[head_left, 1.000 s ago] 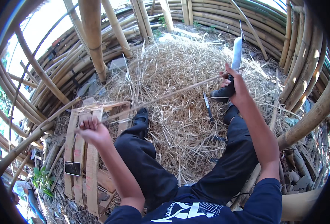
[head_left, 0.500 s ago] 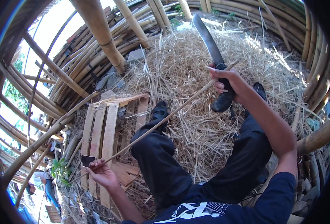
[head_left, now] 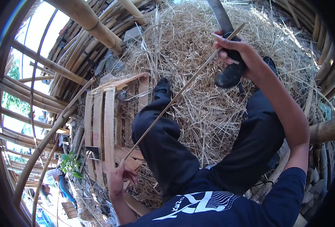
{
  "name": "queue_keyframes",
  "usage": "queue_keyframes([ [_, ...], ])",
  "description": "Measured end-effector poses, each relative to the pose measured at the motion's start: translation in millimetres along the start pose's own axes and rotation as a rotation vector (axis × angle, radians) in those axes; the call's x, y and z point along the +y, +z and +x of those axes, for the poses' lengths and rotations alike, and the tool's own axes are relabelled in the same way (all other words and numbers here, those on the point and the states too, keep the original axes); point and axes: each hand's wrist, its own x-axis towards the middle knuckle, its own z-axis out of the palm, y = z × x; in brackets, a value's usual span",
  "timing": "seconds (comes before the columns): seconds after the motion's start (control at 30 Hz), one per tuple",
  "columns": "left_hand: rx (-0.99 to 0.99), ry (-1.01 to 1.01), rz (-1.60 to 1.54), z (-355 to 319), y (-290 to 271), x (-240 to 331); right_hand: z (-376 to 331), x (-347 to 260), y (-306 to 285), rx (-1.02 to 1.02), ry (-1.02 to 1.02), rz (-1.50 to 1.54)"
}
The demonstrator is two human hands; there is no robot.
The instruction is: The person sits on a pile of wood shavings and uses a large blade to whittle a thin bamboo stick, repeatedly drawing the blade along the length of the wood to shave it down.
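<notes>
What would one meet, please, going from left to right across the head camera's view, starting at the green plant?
Green plant, dark rectangular device, left hand, black left shoe, right hand, thick bamboo pole by the right elbow.

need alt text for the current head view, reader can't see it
A person's right hand holds a grey-bladed, black-handled knife and a long thin tan stick, whose near end reaches the left hand. Pale dry shavings lie below, beside light brown wooden slats.
</notes>
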Motion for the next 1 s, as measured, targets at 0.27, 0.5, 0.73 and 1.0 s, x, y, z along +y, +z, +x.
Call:
queue_keyframes([
  [0.27,0.283,0.912,0.578,25,88,86,-9,2,-8,-0.005,0.015,0.059],
  [0.5,0.041,1.015,0.685,46,120,80,-11,0,-16,0.027,0.02,0.07],
  [0.73,-0.232,0.512,0.207,53,127,98,-6,3,-23,0.28,0.057,-0.066],
  [1.0,-0.458,0.227,-0.069,77,140,130,-11,10,-28,0.376,-0.066,-0.249],
])
